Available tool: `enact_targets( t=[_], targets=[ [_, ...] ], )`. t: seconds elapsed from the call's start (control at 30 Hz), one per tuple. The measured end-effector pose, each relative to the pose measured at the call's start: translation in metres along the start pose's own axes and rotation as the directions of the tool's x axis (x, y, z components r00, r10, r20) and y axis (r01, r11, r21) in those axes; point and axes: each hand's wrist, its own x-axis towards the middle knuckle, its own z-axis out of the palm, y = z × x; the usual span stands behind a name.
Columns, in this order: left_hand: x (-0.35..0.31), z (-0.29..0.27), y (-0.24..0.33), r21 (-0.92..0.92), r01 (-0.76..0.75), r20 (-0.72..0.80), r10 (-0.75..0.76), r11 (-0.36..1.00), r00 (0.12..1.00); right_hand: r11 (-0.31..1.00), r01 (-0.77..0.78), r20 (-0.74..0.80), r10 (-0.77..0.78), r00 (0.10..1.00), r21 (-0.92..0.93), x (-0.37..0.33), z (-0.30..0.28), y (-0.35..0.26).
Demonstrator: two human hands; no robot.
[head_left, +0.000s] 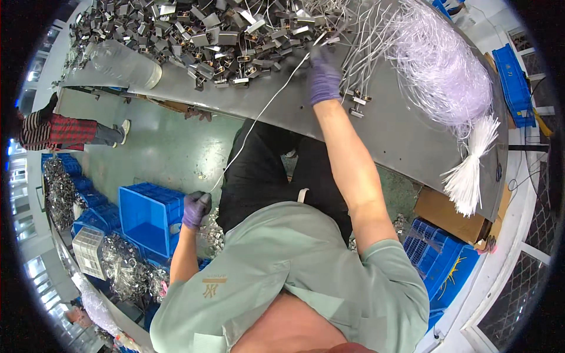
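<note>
A thin white cord (257, 120) runs slanting across in front of me, nearly taut. Its lower end goes into my left hand (196, 209), gloved in purple and dark grey, closed in a fist off the table's left front. At the table my right hand (324, 75), in a similar glove, is closed around the upper part of the cord; its fingertips are somewhat blurred. Right beside it lies a big heap of small dark and silver metal clip-like pieces (226, 38). More white cords (371, 50) lie to the right of that hand, with a few metal pieces at their ends.
On the grey table (406, 138) are a clear plastic jar (123, 63), a large bundle of translucent strands (444, 67) and a white bunch of ties (474, 167). Blue crates (141, 217) stand at left, another crate (435, 259) at right. A person (70, 130) stands farther left.
</note>
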Motion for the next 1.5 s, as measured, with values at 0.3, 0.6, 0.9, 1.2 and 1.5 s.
enact_targets(
  t=[0.3,0.6,0.9,1.2,1.5],
  targets=[
    [-0.010,-0.027,-0.042,-0.021,0.068,-0.226,-0.071,0.997,0.971,0.950,-0.021,0.004,0.020,1.000,0.310,-0.032,-0.010,-0.087],
    [-0.001,-0.017,-0.031,0.015,-0.042,-0.103,0.044,0.999,0.994,0.983,-0.055,0.058,0.045,0.997,0.174,-0.059,-0.015,-0.096],
    [0.027,0.055,0.058,0.181,0.010,0.008,-0.012,0.983,1.000,0.937,0.043,0.537,0.161,0.828,-0.346,-0.099,-0.017,-0.093],
    [0.056,0.097,0.079,-0.108,-0.084,-0.095,0.074,0.991,0.993,0.912,0.000,0.363,0.163,0.917,-0.410,-0.070,-0.046,-0.152],
    [0.067,0.121,0.090,-0.469,0.031,-0.057,-0.065,0.883,0.996,0.932,-0.256,0.335,0.335,0.881,-0.258,-0.099,-0.064,-0.103]
  ],
)
